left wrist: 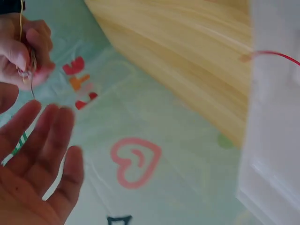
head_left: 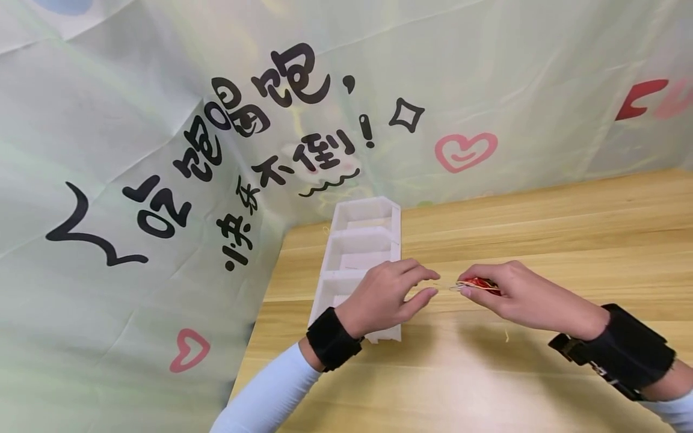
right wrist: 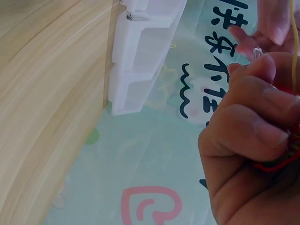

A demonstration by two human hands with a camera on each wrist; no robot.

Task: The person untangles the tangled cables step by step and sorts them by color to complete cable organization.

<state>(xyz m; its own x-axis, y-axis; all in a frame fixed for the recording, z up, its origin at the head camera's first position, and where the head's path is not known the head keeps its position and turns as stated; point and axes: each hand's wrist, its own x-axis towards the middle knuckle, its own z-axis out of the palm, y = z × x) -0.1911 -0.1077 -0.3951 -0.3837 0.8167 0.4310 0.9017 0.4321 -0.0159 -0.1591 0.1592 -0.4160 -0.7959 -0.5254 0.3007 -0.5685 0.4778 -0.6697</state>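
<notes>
My right hand (head_left: 520, 294) grips a small bundle of red and yellow cords (head_left: 482, 284) in curled fingers, with a thin metallic-looking wire end (head_left: 455, 287) sticking out towards the left. Facing it, my left hand (head_left: 387, 294) has its thumb and fingers apart, the fingertips close to that wire end. The left wrist view shows this palm (left wrist: 33, 187) with loosely spread fingers and nothing in them. Over the right knuckles, a yellow strand (right wrist: 294, 47) and a red strand (right wrist: 276, 166) come out of the fist, which hides most of the bundle.
A white divided tray (head_left: 319, 300) stands on the wooden table (head_left: 568, 234) beneath and beyond the left hand. A red strand (left wrist: 276, 54) lies over its edge. A printed cloth sheet (head_left: 514, 78) hangs behind the table and along its left side.
</notes>
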